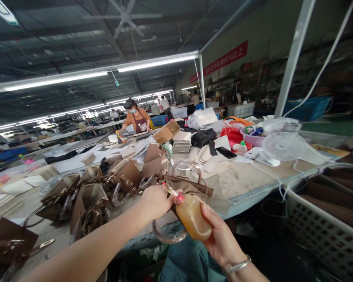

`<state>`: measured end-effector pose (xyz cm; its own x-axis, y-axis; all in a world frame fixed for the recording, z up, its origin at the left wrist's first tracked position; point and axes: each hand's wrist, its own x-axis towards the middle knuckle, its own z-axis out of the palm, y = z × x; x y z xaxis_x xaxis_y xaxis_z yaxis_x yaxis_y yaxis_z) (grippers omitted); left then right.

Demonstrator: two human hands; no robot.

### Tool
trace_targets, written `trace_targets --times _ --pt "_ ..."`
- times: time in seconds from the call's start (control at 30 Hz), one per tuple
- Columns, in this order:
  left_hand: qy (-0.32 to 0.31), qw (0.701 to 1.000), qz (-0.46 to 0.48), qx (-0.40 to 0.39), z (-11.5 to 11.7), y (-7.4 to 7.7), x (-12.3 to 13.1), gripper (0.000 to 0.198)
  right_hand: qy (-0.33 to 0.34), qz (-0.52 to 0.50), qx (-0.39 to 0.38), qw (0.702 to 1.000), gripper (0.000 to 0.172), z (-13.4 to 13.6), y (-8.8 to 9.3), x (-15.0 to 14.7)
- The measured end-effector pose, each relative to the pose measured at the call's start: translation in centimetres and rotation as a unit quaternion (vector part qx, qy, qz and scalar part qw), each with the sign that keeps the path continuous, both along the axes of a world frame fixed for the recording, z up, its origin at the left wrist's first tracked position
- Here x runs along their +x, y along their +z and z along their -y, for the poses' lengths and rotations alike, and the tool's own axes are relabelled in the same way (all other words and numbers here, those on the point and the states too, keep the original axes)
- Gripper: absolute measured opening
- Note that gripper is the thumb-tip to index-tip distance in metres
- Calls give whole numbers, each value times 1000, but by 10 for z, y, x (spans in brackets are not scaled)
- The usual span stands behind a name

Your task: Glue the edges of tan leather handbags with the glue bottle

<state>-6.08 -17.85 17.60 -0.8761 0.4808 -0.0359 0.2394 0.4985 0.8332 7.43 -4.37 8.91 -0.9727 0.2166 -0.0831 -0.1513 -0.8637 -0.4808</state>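
Observation:
My right hand [219, 235] is wrapped around a soft bottle of amber, glue-like liquid [193, 216]. The bottle tilts with its red-collared neck up and to the left. Close by that neck, my left hand [156, 201] is closed, with its fingertips mostly turned away; what it grips is hidden. A brown handbag [191, 186] lies under and just beyond both hands, one handle arching up at the back. Another clear-wrapped handle [169, 237] hangs below the bottle at the table's front edge.
Several brown bags [90, 199] crowd the table to the left. A phone [226, 152], a white fan [284, 147] and cables are at the right. A perforated white basket [326, 227] stands beside the table. Across the table, a person in an apron [138, 119] is working.

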Motion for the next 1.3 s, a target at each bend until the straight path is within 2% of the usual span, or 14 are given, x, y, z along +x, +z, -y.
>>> trace_targets --times 0.03,0.07,0.13,0.23,0.27,0.37,0.47,0.6,0.77,0.87,0.97,1.03,1.13,1.3 --pt "-7 991 -127 -48 5 0 0 22 2 0 -4 1000 46 -2 0 0" --pt "-26 965 -244 -95 10 0 -2 23 5 0 -7 1000 47 -3 0 -1" --pt "-104 914 -371 -128 18 -4 -6 34 13 4 -11 1000 48 -5 0 -2" --pt "-260 880 -382 -108 24 -14 -13 59 13 3 -14 1000 50 -8 1 -4" --pt "-292 871 -377 -121 24 -16 -13 66 11 -1 -16 1000 51 -10 1 -5" --pt "-286 857 -388 -185 17 -22 -10 77 19 -7 -28 999 50 -14 2 -7" --pt "-268 863 -385 -189 4 -23 -11 71 37 -5 -31 999 50 -17 5 -9" --pt "-323 890 -286 -148 -18 -27 -31 45 60 -7 -26 998 53 -20 6 -10" --pt "-374 893 -181 -172 -44 -34 -58 41 81 -23 -19 996 48 -29 9 -15" --pt "-375 895 -169 -174 -49 -32 -66 22 91 -45 -20 995 47 -38 15 -11" --pt "-345 910 -183 -137 -40 -20 -68 23 89 -65 -4 994 46 -51 19 6" --pt "-316 926 -177 -105 -30 -8 -70 32 62 -67 8 996 40 -65 15 22" --pt "-271 949 -123 -109 -17 9 -74 39 -22 -35 23 999 36 -96 -1 44" --pt "-199 973 -11 -115 -15 16 -88 29 -169 54 62 982 57 -142 -32 64"
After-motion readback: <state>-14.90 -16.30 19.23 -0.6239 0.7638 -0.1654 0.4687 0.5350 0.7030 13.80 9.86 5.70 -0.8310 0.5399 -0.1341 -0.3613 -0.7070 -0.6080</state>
